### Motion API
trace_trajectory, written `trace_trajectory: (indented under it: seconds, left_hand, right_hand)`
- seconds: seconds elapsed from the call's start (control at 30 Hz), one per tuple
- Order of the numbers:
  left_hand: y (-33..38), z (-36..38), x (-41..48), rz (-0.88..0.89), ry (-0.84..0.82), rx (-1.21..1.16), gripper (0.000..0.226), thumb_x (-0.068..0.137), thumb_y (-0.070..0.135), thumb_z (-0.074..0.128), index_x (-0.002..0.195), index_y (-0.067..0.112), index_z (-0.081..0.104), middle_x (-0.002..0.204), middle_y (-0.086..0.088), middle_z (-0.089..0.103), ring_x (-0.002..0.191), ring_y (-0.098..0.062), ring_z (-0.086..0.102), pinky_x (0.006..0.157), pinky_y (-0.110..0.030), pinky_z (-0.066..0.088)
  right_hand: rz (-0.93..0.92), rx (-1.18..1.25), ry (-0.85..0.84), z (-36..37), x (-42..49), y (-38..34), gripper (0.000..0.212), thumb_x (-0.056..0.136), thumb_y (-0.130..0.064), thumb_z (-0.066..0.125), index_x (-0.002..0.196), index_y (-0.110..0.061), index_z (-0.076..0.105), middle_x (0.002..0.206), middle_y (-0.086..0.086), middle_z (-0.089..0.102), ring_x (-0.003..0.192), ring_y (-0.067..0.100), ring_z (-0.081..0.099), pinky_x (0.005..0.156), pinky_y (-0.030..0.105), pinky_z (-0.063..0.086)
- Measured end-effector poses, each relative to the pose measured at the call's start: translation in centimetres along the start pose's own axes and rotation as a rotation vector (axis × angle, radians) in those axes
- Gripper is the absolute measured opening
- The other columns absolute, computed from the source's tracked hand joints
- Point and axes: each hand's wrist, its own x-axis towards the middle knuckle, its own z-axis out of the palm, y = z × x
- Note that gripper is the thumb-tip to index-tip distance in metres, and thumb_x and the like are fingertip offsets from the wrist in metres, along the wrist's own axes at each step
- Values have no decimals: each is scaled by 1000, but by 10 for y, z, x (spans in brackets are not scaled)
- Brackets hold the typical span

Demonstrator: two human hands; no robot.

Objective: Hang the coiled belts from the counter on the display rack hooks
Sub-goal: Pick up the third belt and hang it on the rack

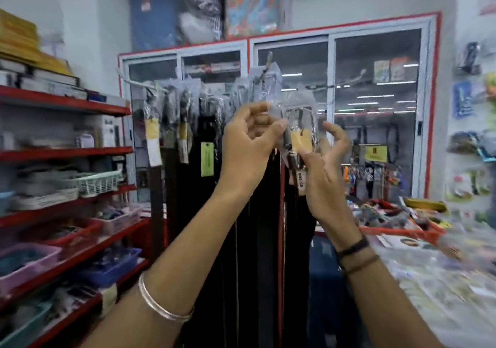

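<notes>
Both hands raised before the display rack. Left hand pinches the top of a bagged belt; right hand fingers grip its lower tag, apparently. Hung belts crowd the left; red shelves border left, cluttered desk right.

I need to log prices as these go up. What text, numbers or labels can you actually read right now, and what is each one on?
"00 00" or similar digits, sideways on the white price sticker below the belt buckle: partly legible only.
Tan tag on the packaged belt held by both hands: blurred.
Green tag on a hanging belt: blurred.
Yellow sign behind the glass: unreadable.
</notes>
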Motion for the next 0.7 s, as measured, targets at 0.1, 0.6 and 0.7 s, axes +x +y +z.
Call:
trace_trajectory:
  seconds: [0.1,0.6,0.7]
  left_hand:
    - [12,-8,23,75,44,6,24,84,5,66,101,19,56,86,-3,64,80,-19,68,77,-39,60]
    - [11,-16,96,135,8,177,32,88,-2,55,115,13,65,48,17,53,55,-6,55,67,-28,57]
    - [-2,-19,93,106,10,206,34,88,-2,55,118,13,64,50,16,56,54,-6,55,75,-35,59]
  right_hand:
    - [-110,-31,25,16,28,-10,34,90,-10,40,117,-23,24,102,-3,51,81,6,53,75,19,46]
    - [71,18,87,50,79,-18,24,92,-24,43,112,-23,30,94,22,63,76,35,59,77,64,50]
    - [54,-47,43,50,75,-5,21,97,-22,44,112,-21,29,88,0,56,76,15,55,82,51,51]
